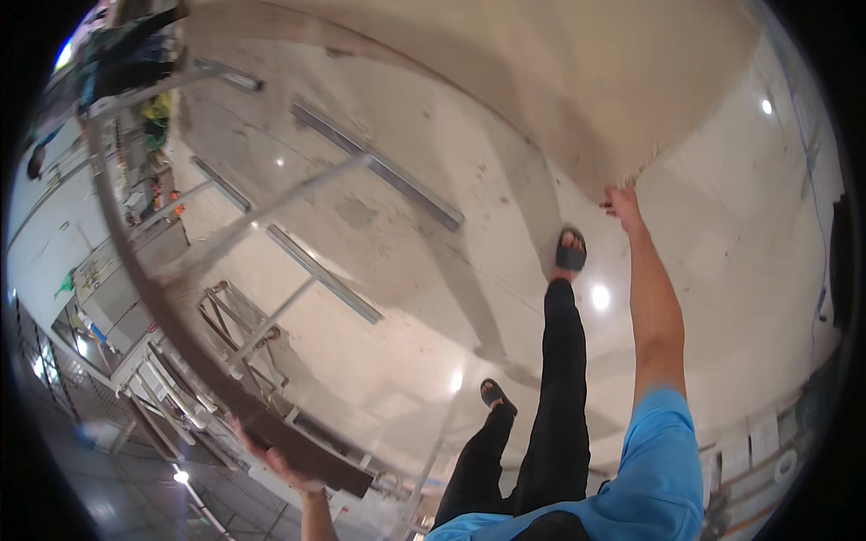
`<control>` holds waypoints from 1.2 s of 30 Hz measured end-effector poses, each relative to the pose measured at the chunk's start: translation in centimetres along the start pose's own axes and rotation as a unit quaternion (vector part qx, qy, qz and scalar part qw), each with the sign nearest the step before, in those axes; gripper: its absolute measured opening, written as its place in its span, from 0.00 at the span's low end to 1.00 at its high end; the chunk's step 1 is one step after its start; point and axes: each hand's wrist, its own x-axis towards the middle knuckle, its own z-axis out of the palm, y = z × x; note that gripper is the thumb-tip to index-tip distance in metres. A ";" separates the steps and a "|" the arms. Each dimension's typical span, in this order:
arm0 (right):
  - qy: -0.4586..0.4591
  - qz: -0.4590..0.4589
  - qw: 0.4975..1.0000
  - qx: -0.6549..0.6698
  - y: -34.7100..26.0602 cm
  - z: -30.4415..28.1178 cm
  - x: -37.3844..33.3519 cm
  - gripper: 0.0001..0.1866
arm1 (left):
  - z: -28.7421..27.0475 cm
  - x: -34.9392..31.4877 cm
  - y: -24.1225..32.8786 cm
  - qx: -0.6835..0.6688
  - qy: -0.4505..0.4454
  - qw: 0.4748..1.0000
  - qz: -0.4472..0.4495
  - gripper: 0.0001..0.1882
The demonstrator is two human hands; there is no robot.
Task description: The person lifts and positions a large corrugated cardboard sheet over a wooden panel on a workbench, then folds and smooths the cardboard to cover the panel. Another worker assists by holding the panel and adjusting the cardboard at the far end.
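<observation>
At the lower left, my left hand (287, 464) is closed around the near end of a long, narrow dark brown board (230, 392). That board runs away toward the upper left, bent by the lens. Pale metal legs (280, 200) slant from it to flat metal bar feet (379, 171) on the floor. On the other side my right arm is stretched far forward. My right hand (622, 206) is at the rough corner of a large tan sheet (622, 81), its fingers slightly bent and apart. Whether it touches the sheet cannot be made out.
Both my sandalled feet (570, 251) are on the pale, stained floor (406, 298), one ahead of the other. Beyond the brown board lie metal frames (239, 325) and grey boxes (126, 284). Stacked pale pieces (762, 460) stand at the lower right. A thin cable (819, 307) runs along the right side.
</observation>
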 end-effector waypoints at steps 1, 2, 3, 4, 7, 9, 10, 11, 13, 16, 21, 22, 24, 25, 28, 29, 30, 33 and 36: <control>-0.039 -0.056 0.993 0.091 -3.9 0.1 -3.6 0.17 | 1.1 1.0 1.0 -0.053 0.027 0.998 -0.036 0.39; -0.026 -0.050 0.988 0.144 -7.9 0.2 -7.6 0.17 | 1.2 1.8 2.1 -0.015 0.023 1.000 0.016 0.38; -0.071 -0.150 0.962 0.215 -12.2 -0.1 -11.7 0.18 | 1.1 2.4 3.0 0.033 0.029 0.999 0.011 0.37; -0.093 -0.217 0.935 0.265 -16.3 -0.5 -15.8 0.19 | 1.1 2.8 3.7 0.031 0.035 0.999 0.009 0.35; -0.143 -0.384 0.868 0.282 -23.8 -2.3 -27.0 0.18 | -0.1 3.1 4.8 0.030 0.020 0.999 0.019 0.32; -0.122 -0.435 0.865 0.218 -23.4 -3.0 -31.4 0.18 | -0.8 2.9 4.7 0.031 0.020 0.999 0.022 0.31; -0.113 -0.482 0.851 0.176 -22.0 -2.3 -32.2 0.19 | -1.0 2.9 4.6 0.018 0.026 0.999 0.038 0.31; -0.121 -0.412 0.889 0.161 -19.9 -1.5 -32.4 0.20 | -1.2 2.7 4.4 0.033 0.033 0.998 0.030 0.32; 0.000 -0.228 0.969 0.096 -14.0 -1.2 -32.2 0.17 | -1.5 2.4 4.0 0.021 0.043 0.999 0.023 0.32; -0.101 -0.058 0.993 0.013 -9.7 -0.8 -31.9 0.21 | -1.8 1.9 3.7 0.017 0.056 0.998 0.024 0.32; -0.141 -0.198 0.949 0.199 -20.9 1.4 -40.1 0.15 | -3.8 1.8 4.2 -0.046 0.082 0.995 0.011 0.31; -0.152 -0.251 0.930 0.220 -24.0 1.2 -42.9 0.15 | -4.4 1.8 4.8 -0.062 0.097 0.993 0.002 0.31; -0.195 -0.323 0.894 0.243 -27.5 0.5 -49.1 0.15 | -5.2 1.8 7.3 -0.182 0.095 0.978 0.022 0.31; -0.207 -0.346 0.882 0.243 -27.8 -0.1 -52.0 0.16 | -5.4 1.5 9.3 -0.298 0.081 0.951 0.034 0.31; -0.182 -0.364 0.888 0.215 -23.3 -0.6 -58.6 0.20 | -3.2 0.1 17.7 -0.477 -0.031 0.875 -0.073 0.29; -0.171 -0.354 0.902 0.178 -21.2 -0.4 -59.8 0.21 | -1.7 -0.1 20.3 -0.545 -0.094 0.814 -0.177 0.28; -0.183 -0.363 0.902 0.146 -19.1 -0.2 -60.5 0.22 | -0.2 0.3 21.7 -0.623 -0.130 0.731 -0.249 0.28; -0.222 -0.316 0.918 0.093 -15.3 -0.3 -60.1 0.23 | 4.6 2.3 23.8 -0.724 -0.278 0.511 -0.371 0.26; -0.340 -0.090 0.928 0.120 -17.3 -4.1 -56.6 0.34 | 7.0 4.9 22.9 -0.719 -0.253 0.537 -0.361 0.22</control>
